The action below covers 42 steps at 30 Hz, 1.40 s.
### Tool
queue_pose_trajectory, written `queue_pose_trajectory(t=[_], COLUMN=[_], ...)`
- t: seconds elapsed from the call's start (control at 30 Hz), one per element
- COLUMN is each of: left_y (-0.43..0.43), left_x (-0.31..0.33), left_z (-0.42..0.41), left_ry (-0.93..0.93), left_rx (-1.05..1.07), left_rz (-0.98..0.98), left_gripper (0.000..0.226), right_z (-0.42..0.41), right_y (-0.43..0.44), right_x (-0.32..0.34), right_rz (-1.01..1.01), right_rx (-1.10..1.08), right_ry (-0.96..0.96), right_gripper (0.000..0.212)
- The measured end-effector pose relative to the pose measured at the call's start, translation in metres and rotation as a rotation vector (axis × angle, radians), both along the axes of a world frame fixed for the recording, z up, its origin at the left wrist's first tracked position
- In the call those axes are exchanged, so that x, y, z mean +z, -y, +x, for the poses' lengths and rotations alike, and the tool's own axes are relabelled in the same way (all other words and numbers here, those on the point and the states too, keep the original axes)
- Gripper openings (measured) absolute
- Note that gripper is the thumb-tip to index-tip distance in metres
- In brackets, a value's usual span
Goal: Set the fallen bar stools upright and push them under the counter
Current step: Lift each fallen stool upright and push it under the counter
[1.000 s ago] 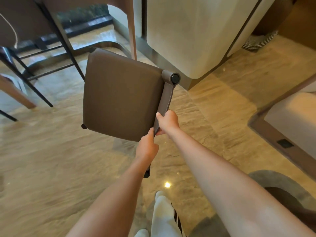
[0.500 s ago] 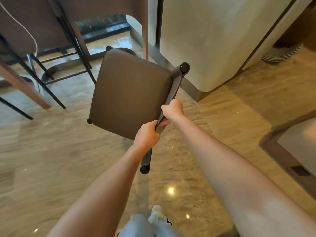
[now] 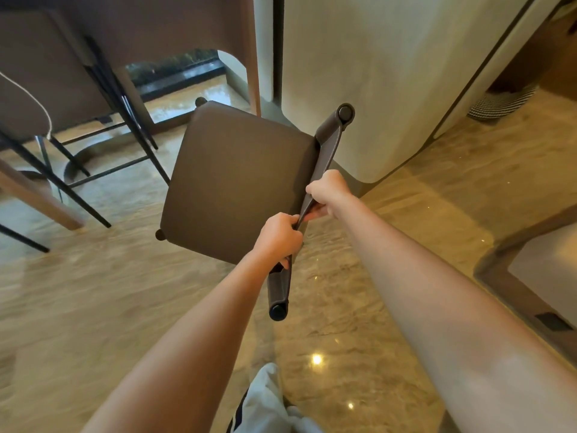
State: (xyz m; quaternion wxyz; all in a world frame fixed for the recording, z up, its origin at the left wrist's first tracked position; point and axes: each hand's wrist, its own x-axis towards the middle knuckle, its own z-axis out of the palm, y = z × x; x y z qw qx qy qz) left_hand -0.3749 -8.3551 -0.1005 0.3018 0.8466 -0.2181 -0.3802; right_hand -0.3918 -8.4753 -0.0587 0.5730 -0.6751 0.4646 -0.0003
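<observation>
Left hand (image 3: 278, 237) over stool backrest (image 3: 324, 151) middle

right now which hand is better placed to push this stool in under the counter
Probably the right hand: it grips the backrest higher, nearer the counter. The left hand sits lower on it.

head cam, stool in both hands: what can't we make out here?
- Stool legs: head view, hidden under its seat, so whether they touch the floor is unclear.
- Left hand fingers: wrapped behind the backrest, contact hidden.
- Right hand fingers: mostly hidden by the hand itself.
- Counter top: cut off by the top edge.
- Second stool: cut off at the left edge.
</observation>
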Motion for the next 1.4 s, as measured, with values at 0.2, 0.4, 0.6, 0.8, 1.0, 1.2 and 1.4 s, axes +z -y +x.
queue_pose_trajectory(t=[0.2,0.4,0.6,0.8,1.0,1.2,1.4], left_y=[0.026,0.055,0.106,0.154,0.193,0.228,0.261], left_x=[0.010,0.025,0.044,0.067,0.074,0.080,0.082], left_z=[0.013,0.033,0.060,0.086,0.108,0.143,0.173], left_ry=[0.062,0.066,0.090,0.067,0.084,0.053,0.038], left_rx=[-0.025,-0.036,-0.020,0.014,0.048,0.029,-0.034], left_rz=[0.032,0.068,0.137,0.197,0.235,0.255,0.225], left_gripper=[0.064,0.063,0.061,0.055,0.058,0.049,0.049], right_z=[0.017,0.035,0.062,0.087,0.111,0.140,0.166], right_y=[0.032,0.065,0.117,0.165,0.205,0.243,0.280], right_x=[0.007,0.012,0.020,0.030,0.035,0.036,0.035], right_rz=[0.021,0.024,0.051,0.106,0.132,0.130,0.130], right_rx=[0.010,0.020,0.062,0.153,0.187,0.194,0.154], right_ry=[0.015,0.038,0.045,0.049,0.056,0.029,0.028], right_gripper=[0.015,0.022,0.015,0.010,0.006,0.005,0.003])
